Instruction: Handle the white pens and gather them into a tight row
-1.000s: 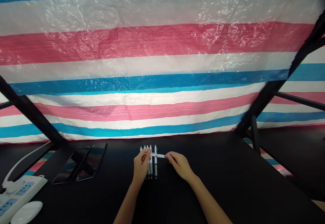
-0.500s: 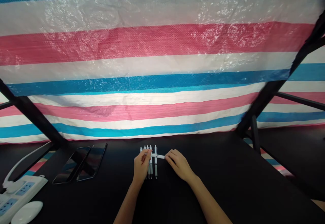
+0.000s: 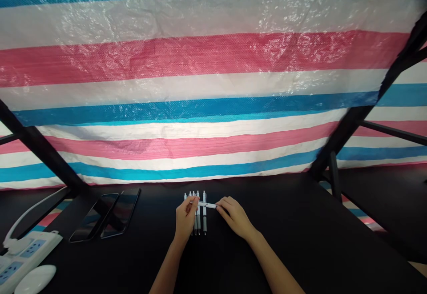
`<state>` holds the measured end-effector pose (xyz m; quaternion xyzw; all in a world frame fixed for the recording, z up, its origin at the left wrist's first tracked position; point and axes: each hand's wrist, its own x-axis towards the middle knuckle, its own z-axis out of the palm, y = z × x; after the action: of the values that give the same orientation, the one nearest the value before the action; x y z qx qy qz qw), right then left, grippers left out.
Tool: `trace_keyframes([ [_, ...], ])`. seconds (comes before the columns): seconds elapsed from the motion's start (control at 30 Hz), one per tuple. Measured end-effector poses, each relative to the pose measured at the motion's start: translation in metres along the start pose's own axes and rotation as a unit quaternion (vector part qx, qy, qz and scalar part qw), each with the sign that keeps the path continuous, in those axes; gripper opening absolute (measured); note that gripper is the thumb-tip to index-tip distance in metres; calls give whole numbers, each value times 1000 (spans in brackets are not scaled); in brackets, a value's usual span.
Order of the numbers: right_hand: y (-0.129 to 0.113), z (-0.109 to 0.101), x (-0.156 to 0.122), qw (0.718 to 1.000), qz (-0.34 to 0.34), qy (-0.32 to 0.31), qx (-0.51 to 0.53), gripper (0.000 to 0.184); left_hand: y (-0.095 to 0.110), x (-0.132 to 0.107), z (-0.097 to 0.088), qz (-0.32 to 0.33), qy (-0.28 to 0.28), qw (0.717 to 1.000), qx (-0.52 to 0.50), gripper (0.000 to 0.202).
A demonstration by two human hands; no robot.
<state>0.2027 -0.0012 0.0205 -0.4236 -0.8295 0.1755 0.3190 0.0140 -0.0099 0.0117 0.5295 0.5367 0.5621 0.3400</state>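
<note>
Clamped between two pinches: left hand [image 3: 186, 218] and right hand [image 3: 236, 215] both grip one white pen [image 3: 209, 205].
Since a second ago the right fingertips have edged slightly left at its end, so it seems steadied; it lies crosswise over a row of pens [image 3: 204, 218] near the worktop's [image 3: 287, 216] far edge.

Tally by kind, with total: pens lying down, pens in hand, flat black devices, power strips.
Lying pens (some partly hidden): 5
Held pen: 1
Flat black devices: 2
Power strip: 1
Total: 9
</note>
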Motion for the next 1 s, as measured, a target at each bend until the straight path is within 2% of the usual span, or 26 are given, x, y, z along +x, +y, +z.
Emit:
trace_keyframes([
  [0.17,4,2,1,1000,4,8,-15,14,-1,0,0,14,0,1000,13,37],
  [0.37,12,5,0,997,5,67,-23,3,0,0,0,11,0,1000,26,38],
  [0.57,14,4,0,996,7,87,-36,3,4,0,-2,-6,24,999,21,39],
  [0.8,21,0,0,995,27,91,-42,9,3,4,-6,-12,78,997,-2,40],
  [1.0,28,-4,0,993,48,104,-31,11,2,6,-10,-25,91,995,-13,40],
])
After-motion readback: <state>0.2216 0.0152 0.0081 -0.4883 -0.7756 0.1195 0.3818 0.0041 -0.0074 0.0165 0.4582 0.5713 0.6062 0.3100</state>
